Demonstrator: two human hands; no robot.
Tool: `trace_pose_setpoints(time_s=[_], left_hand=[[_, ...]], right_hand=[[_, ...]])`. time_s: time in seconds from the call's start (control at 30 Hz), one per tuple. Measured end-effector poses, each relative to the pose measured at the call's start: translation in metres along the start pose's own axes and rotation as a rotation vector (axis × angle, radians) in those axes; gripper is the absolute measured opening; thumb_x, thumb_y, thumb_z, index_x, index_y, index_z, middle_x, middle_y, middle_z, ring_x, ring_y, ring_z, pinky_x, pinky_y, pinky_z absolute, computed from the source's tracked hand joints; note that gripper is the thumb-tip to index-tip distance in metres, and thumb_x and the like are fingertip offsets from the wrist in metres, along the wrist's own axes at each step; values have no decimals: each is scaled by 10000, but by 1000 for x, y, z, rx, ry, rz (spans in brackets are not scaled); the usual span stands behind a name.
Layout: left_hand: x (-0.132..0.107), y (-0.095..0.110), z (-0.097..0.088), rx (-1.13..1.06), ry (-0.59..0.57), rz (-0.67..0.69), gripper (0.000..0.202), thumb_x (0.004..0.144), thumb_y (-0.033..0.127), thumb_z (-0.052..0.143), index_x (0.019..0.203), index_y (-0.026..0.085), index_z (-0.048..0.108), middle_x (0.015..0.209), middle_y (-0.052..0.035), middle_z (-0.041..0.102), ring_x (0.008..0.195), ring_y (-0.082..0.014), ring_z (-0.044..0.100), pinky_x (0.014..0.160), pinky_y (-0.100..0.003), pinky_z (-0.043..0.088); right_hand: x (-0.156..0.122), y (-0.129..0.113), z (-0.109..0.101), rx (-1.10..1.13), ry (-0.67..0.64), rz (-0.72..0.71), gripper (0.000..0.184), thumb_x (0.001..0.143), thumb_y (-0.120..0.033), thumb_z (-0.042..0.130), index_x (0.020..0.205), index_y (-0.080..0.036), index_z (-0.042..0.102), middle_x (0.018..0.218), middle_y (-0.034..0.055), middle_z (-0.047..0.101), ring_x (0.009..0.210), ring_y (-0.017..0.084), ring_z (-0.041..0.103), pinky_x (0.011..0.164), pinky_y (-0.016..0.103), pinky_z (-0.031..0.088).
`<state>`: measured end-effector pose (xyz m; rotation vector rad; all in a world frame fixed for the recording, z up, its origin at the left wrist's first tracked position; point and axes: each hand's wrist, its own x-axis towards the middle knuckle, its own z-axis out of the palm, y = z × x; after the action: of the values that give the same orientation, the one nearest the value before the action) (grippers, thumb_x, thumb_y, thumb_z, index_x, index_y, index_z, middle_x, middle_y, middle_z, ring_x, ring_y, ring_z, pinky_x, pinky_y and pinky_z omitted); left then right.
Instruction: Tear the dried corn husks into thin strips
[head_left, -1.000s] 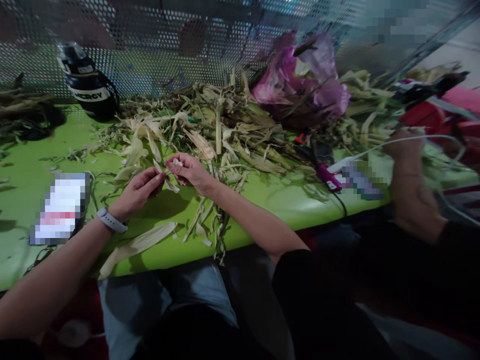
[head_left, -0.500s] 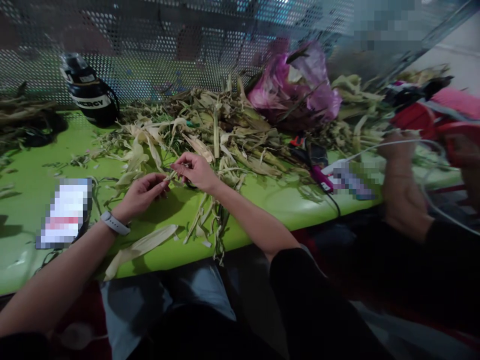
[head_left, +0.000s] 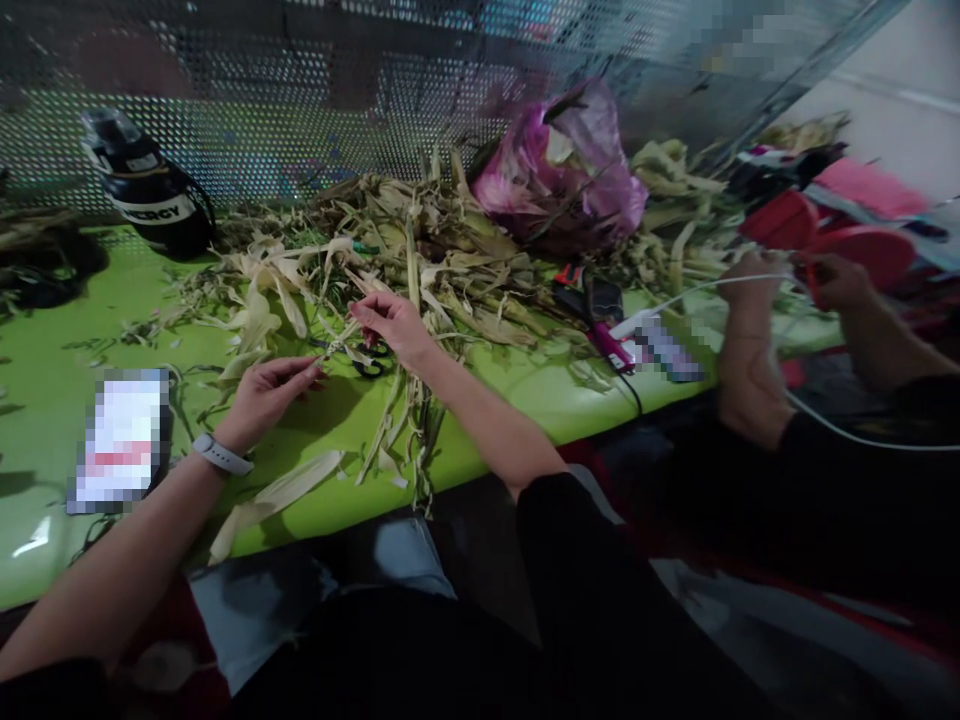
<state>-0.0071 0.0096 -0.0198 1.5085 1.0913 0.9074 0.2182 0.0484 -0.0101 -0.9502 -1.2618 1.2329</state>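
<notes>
A thin, knotted strip of corn husk (head_left: 339, 347) spans the gap between my two hands. My left hand (head_left: 271, 395), with a pale watch band at the wrist, pinches its left end between thumb and fingertips. Higher and to the right, my right hand (head_left: 391, 325) is closed in a pinch at the other end; the exact grip is partly hidden by the fingers. Black-handled scissors (head_left: 369, 366) lie just beneath my right hand. Braided husk strands (head_left: 421, 440) hang over the table's front edge, and a wide pale husk (head_left: 281, 497) lies below my hands.
Dried husks (head_left: 480, 290) are heaped along the back of the green table (head_left: 495, 400). A pink plastic bag (head_left: 555, 190), black bottle (head_left: 154, 200), phone (head_left: 120, 440) and magenta-handled tool (head_left: 611, 345) surround the work area. At right, a co-worker's hands (head_left: 757, 280) hold a pale cord.
My hands are slightly farther apart, with the husk strip stretched between them. The scissors' handles show more clearly. The whole view has shifted, and the co-worker's hands appear farther left.
</notes>
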Motion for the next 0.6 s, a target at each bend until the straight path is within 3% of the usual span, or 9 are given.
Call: trace_pose_setpoints(time_s=[0.07, 0.2, 0.33, 0.4, 0.47, 0.53, 0.6], left_hand=[[-1, 0, 0, 5, 17, 19, 470, 719, 551, 755, 984, 163, 765, 810, -73, 762, 665, -163, 669, 598, -256, 525], [0, -3, -3, -48, 107, 35, 432, 827, 563, 638, 678, 163, 708, 538, -20, 633, 476, -111, 560, 494, -234, 458], [4, -7, -9, -53, 253, 34, 517, 880, 572, 547, 549, 181, 616, 443, 12, 519, 395, -84, 453, 420, -223, 361], [5, -5, -10, -20, 266, 49, 516, 890, 573, 527, 563, 185, 622, 463, 13, 523, 425, -89, 464, 451, -224, 383], [3, -1, -9, 0, 197, 81, 480, 891, 575, 526, 660, 182, 676, 574, -10, 607, 541, -114, 550, 553, -235, 459], [1, 3, -7, 14, 70, 127, 463, 893, 584, 522, 848, 172, 727, 800, -60, 710, 769, -160, 644, 728, -267, 514], [-2, 5, -5, 49, -54, 118, 448, 864, 568, 583, 981, 161, 729, 924, -85, 736, 876, -188, 659, 805, -289, 517]], right_hand=[[2, 0, -3, -12, 9, 13, 513, 633, -651, 764, 754, -177, 607, 526, -86, 509, 435, 39, 457, 420, 174, 396], [2, -1, -7, -4, -21, -3, 486, 676, -633, 751, 757, -180, 594, 541, -84, 484, 450, 39, 440, 423, 174, 387], [0, -1, -9, 4, -66, 9, 465, 701, -629, 735, 751, -194, 576, 545, -87, 481, 441, 38, 434, 408, 164, 354], [-1, 0, -8, -8, -90, 26, 460, 711, -626, 729, 747, -193, 577, 540, -86, 490, 435, 39, 435, 404, 162, 346], [-2, 2, -7, -9, -113, 18, 449, 724, -611, 728, 747, -186, 585, 530, -83, 495, 428, 40, 442, 403, 162, 349], [-3, 4, -5, -6, -127, 5, 434, 743, -589, 726, 751, -177, 593, 517, -82, 498, 422, 41, 452, 404, 162, 353], [-4, 5, -2, -10, -139, 7, 429, 749, -578, 726, 755, -169, 595, 514, -80, 505, 421, 41, 462, 410, 162, 360]])
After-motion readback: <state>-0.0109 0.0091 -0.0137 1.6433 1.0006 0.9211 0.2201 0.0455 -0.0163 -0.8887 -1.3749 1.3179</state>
